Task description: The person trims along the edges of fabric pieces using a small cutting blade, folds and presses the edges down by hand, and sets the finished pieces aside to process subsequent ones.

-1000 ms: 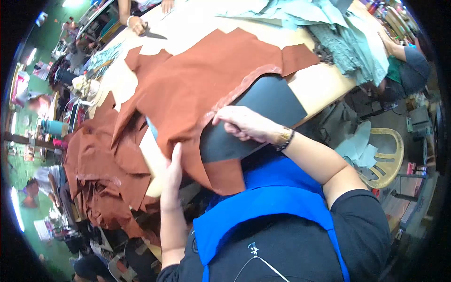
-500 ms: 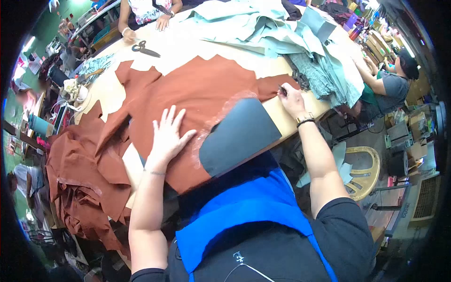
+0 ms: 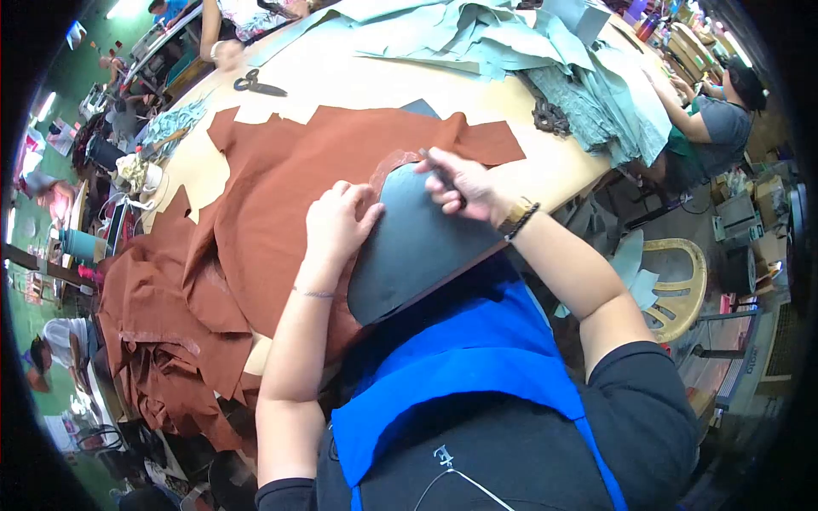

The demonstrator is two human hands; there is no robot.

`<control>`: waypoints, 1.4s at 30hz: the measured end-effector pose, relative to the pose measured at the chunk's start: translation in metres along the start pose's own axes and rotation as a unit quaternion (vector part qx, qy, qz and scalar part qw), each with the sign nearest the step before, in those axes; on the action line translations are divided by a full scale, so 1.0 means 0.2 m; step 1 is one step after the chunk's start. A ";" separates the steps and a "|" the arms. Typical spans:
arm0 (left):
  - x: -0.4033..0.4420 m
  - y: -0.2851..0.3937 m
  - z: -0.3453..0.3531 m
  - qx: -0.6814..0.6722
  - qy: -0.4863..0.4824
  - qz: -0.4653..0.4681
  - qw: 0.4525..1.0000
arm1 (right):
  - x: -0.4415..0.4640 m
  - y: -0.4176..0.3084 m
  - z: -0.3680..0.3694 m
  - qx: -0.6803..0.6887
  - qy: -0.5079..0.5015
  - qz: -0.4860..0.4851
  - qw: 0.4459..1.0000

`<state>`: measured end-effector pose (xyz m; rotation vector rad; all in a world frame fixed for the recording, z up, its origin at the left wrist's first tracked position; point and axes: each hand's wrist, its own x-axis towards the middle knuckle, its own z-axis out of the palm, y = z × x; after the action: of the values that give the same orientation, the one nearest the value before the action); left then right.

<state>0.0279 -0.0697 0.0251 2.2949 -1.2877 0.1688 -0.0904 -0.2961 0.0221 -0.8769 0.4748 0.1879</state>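
Plainly, the brown hide (image 3: 281,200) lies spread over the near part of the table (image 3: 328,64), and a dark panel (image 3: 409,234) shows along its curved near edge; whether the panel sits under or over that edge, I cannot tell. The left hand (image 3: 339,223) is loosely spread, fingers bent at the seam between hide and panel, seemingly to steady that edge. The right hand (image 3: 471,189) is closed around a slim dark tool (image 3: 442,177), held short above the panel near its upper curve, a grip that probably favours control over reach.

The panel's straight side runs along the table's near edge, against the blue apron (image 3: 460,375), so there is little room on the body side. Rightward, pale tabletop offers more. Leftward, crumpled brown pieces (image 3: 162,332) hang over the side. Beyond the hide, pale surface separates it from the scissors (image 3: 260,83), a co-worker's blurred hand (image 3: 228,55) near them, and heaped pale green material (image 3: 452,38).
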 end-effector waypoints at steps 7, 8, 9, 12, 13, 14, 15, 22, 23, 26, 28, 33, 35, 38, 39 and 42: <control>-0.02 -0.06 0.10 -0.142 0.093 -0.096 0.981 | 0.11 0.05 0.08 0.046 -0.040 0.131 0.989; -0.02 -0.06 0.09 -0.152 0.102 -0.105 0.978 | 0.13 0.05 0.08 0.059 -0.051 0.142 0.987; -0.01 -0.06 0.09 -0.152 0.101 -0.105 0.978 | 0.14 0.04 0.10 0.078 -0.051 0.146 0.985; -0.01 -0.05 0.09 -0.151 0.098 -0.099 0.979 | 0.16 0.03 0.10 0.102 -0.035 0.139 0.984; -0.01 -0.06 0.09 -0.150 0.098 -0.095 0.979 | 0.17 0.03 0.10 0.109 -0.040 0.140 0.983; -0.01 -0.06 0.09 -0.148 0.098 -0.092 0.980 | 0.18 0.03 0.10 0.108 -0.032 0.134 0.985; -0.01 -0.07 0.09 -0.147 0.100 -0.085 0.980 | 0.18 0.04 0.10 0.105 -0.023 0.128 0.986; -0.01 -0.07 0.09 -0.146 0.109 -0.069 0.981 | 0.15 0.06 0.10 0.073 -0.034 0.107 0.991; -0.01 -0.06 0.09 -0.146 0.108 -0.072 0.981 | 0.16 0.06 0.10 0.066 -0.046 0.117 0.990; -0.02 -0.07 0.09 -0.139 0.113 -0.059 0.982 | 0.17 0.03 0.13 0.077 -0.023 0.132 0.988; -0.01 -0.07 0.10 -0.144 0.113 -0.061 0.981 | 0.18 0.04 0.13 0.060 -0.012 0.115 0.991; -0.02 -0.07 0.10 -0.152 0.116 -0.068 0.979 | 0.14 0.06 0.14 0.045 0.003 0.098 0.994; -0.02 -0.07 0.10 -0.152 0.113 -0.062 0.980 | 0.15 0.05 0.15 0.054 0.007 0.116 0.992; -0.02 -0.06 0.10 -0.141 0.112 -0.066 0.981 | 0.18 0.05 0.16 0.029 0.012 0.102 0.994; -0.02 -0.06 0.10 -0.147 0.108 -0.068 0.981 | 0.18 0.05 0.16 0.025 0.009 0.095 0.995; -0.02 -0.07 0.09 -0.159 0.113 -0.071 0.978 | 0.15 0.07 0.14 0.020 -0.003 0.086 0.996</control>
<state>0.0348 -0.0702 0.0040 2.0185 -0.9573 0.1578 -0.0605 -0.2662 0.0136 -0.7968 0.5478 0.3378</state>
